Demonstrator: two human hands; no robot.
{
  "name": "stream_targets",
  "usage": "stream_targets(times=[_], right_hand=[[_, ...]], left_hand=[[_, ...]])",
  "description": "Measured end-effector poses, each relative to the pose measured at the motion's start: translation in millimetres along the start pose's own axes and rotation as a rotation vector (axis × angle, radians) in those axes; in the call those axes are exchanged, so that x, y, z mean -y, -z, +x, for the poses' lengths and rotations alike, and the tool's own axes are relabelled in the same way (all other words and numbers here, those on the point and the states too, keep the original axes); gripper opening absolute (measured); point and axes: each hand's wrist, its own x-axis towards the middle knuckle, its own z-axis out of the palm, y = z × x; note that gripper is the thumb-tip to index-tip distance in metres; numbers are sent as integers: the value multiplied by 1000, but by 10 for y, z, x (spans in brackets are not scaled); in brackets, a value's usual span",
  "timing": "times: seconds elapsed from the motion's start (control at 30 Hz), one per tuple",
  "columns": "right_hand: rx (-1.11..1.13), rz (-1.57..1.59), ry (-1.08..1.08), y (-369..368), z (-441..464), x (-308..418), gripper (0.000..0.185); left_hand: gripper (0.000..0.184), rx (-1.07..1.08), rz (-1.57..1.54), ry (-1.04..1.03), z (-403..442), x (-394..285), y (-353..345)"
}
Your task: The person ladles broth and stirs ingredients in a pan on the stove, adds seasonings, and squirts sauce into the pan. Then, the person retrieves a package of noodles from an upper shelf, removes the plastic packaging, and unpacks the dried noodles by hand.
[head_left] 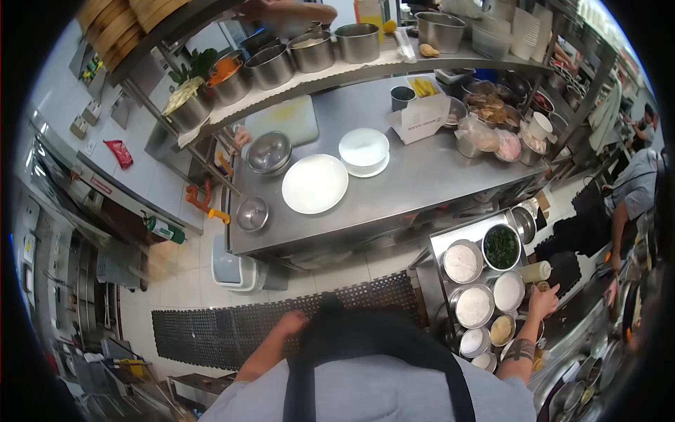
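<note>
Two hands showed in the head view. The left hand (290, 323) hung well apart from the counter (394, 184), above the black mat (232, 327); whether its fingers were curled or spread, I could not tell. The right hand (543, 301) reached over the right side of the stand (440, 243), fingers bent downward, just beside the bottle (536, 272); whether it pinched anything was too small to tell.

The bottle lay tilted near the greens (501, 247), which filled a round tub at the stand's far end. Left of the right hand stood tubs of white powder (474, 306) and one of yellow powder (502, 330).

On the counter, the large plate (315, 184) lay left of the stacked white dishes (363, 149). Steel bowls (268, 152) stood at its left, with a cutting board (287, 121) farther back. An open box (424, 118) and bagged food (482, 137) sat to the right, below a shelf (316, 83) of steel pots (357, 43).
</note>
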Motion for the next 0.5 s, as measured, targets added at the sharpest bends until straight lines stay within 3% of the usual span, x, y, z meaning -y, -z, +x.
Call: stream_targets(times=[0.07,0.1,0.17,0.3,0.37,0.4,0.43,0.47,0.5], right_hand=[[2,3,-45,39,72,18,99],[-1,2,-38,83,81,51,99],[-256,19,66,128,50,163,95],[-367,215,163,286,-247,730,88],[-446,341,492,117,-486,1001,80],[-208,490,442,295,-842,1355,78],[25,638,382,475,-1323,1760,76],[-52,645,581,282,-1726,1941,78],[18,570,720,200,-2152,2116,81]], left_hand=[[40,-148,33,-154,95,46,-35],[40,-147,25,-153,91,58,-68],[42,-117,39,-172,112,67,-53],[44,-216,-4,-128,451,365,39],[43,-320,159,-370,751,710,101],[43,-221,-149,-130,604,509,315],[41,-321,-84,-205,813,645,334],[40,-266,-52,-224,934,710,406],[40,-217,-18,-248,1064,744,548]])
